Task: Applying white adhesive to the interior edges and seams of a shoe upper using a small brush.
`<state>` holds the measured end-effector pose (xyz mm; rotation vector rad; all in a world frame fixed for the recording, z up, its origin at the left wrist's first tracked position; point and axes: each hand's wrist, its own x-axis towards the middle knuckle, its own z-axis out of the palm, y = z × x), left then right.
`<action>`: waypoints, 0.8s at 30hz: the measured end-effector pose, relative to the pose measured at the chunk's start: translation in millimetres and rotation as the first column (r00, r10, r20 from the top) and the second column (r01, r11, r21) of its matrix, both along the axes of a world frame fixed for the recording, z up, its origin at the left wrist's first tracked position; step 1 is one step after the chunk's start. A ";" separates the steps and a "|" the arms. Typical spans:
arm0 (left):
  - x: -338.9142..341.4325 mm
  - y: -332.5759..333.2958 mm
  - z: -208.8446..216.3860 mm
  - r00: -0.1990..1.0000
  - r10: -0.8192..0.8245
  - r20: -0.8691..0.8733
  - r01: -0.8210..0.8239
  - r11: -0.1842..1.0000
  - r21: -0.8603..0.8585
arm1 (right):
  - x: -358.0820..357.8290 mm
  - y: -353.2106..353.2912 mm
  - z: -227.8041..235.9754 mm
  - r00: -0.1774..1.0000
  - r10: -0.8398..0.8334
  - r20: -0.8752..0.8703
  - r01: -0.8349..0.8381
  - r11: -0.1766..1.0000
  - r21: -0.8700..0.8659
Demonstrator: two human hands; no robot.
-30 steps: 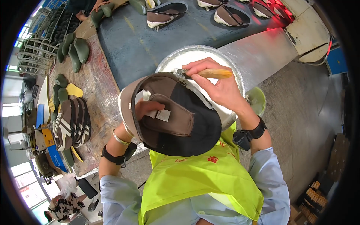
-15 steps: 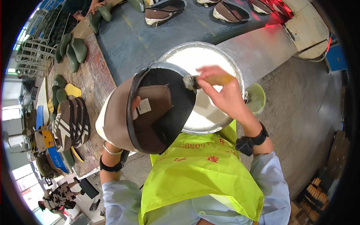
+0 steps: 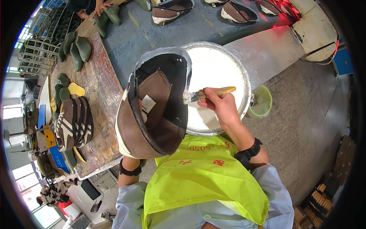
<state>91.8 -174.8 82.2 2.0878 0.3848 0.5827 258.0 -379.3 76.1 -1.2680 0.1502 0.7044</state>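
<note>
A brown shoe upper with a black lining is held up by my left hand. Most of that hand is behind and inside the upper; part of a finger shows beside a white label. The upper's raised black edge has a whitish wet coating at the top. My right hand is closed round a paintbrush with a yellowish handle. The brush's pale, wet bristles touch the right-hand edge of the upper. Below the brush is a round metal pot of white liquid, which looks like glue.
A translucent green container stands right of the pot. More shoe uppers sit on the dark conveyor belt. Green shoe lasts and stacked brown uppers occupy the left bench. Another person's hand touches lasts at the far left.
The upper has moved right and tipped, its coated edge now facing up. My right hand and the brush have come lower, and the bristles meet the upper's edge at a new spot.
</note>
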 end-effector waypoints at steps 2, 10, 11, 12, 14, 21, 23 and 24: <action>1.5 -0.9 -2.1 1.000 0.006 0.002 -0.006 1.000 -0.029 | 5.1 0.5 9.6 0.989 0.104 0.106 -0.090 0.987 -0.134; 3.4 -1.3 -6.9 1.000 0.002 -0.005 -0.002 0.995 -0.099 | 37.1 29.4 22.8 0.542 0.061 0.838 0.000 0.997 -0.073; 2.3 -1.1 -6.8 1.000 0.005 -0.009 -0.006 0.995 -0.098 | 37.2 29.3 19.2 0.546 0.064 0.836 0.013 0.996 -0.085; 0.4 -1.1 -6.8 1.000 0.014 -0.008 -0.015 0.994 -0.109 | 37.7 28.0 15.2 0.411 0.064 0.910 0.135 0.982 -0.130; -2.7 -1.5 -8.8 1.000 0.025 -0.009 -0.026 0.992 -0.124 | 39.8 23.8 6.9 0.227 0.097 0.969 0.302 0.939 -0.165; -10.4 -4.6 -34.6 0.998 0.070 -0.002 -0.069 0.972 -0.225 | 29.5 -1.3 2.9 0.828 -0.123 0.548 0.155 0.988 -0.012; -10.8 -7.6 -42.7 0.999 0.036 0.005 -0.032 0.942 -0.334 | 27.0 0.0 10.5 0.853 -0.115 0.509 0.130 0.992 0.006; -9.4 -9.8 -45.7 0.998 -0.017 -0.054 0.002 0.964 -0.267 | 26.6 2.5 15.3 0.843 -0.113 0.526 0.116 0.993 0.026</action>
